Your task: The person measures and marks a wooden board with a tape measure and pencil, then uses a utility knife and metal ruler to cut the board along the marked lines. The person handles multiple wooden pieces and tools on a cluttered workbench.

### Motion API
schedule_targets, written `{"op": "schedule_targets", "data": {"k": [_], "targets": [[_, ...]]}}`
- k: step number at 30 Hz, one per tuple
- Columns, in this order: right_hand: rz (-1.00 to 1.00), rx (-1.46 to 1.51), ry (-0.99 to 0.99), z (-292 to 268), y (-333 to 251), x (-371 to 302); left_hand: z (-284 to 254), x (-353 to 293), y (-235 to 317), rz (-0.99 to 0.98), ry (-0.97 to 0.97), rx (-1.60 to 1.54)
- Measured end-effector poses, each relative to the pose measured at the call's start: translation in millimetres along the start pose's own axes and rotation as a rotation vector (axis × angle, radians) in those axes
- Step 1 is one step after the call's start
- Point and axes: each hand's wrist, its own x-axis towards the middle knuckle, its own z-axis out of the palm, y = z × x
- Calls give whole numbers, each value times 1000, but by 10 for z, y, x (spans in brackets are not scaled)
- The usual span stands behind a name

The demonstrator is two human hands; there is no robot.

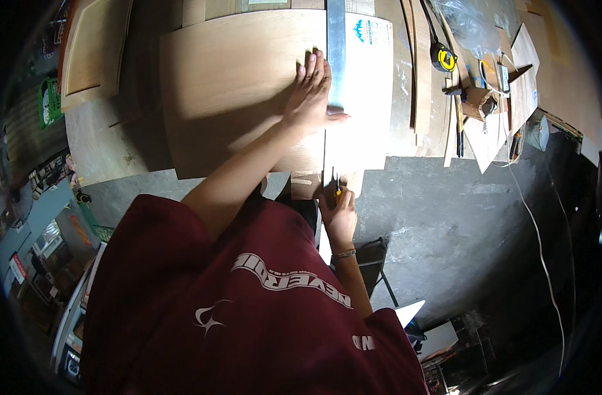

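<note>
A large plywood sheet point(228, 79) lies on the workbench, with a long metal straightedge point(336, 39) laid across it running away from me. My left hand point(312, 89) presses flat on the sheet, fingers spread, thumb against the straightedge. Beside the straightedge lies a white sheet point(370, 92) with a small blue mark. My right hand point(340, 214) is closed around a small yellow-handled cutting tool point(338, 191) at the near edge of the sheet, its tip at the straightedge's near end.
A yellow and black tape measure point(444, 59) lies at the back right among wood offcuts point(492, 125), cardboard pieces and a clear plastic bag point(469, 23). More wooden panels point(93, 46) lean at the left. A white cable point(544, 250) trails across the dark floor on the right.
</note>
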Motion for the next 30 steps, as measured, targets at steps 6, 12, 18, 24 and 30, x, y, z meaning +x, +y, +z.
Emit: {"op": "schedule_targets", "data": {"k": [6,12,18,24,30], "targets": [[-52,-56,311,-486,364,496,-11,573,175,11,42,-13],[84,340,77,-1010,19,1260,-394,301,-289,-1,208,127],[-367,350,24,-844,-669,2267,-454,274,-325,1,195,76],[-299,90,44,-716,-1285,3147,-409,297,-369,1,173,68],[-165,-209,161,-420,-1433,3470,-414,334,-373,-27,159,86]]}}
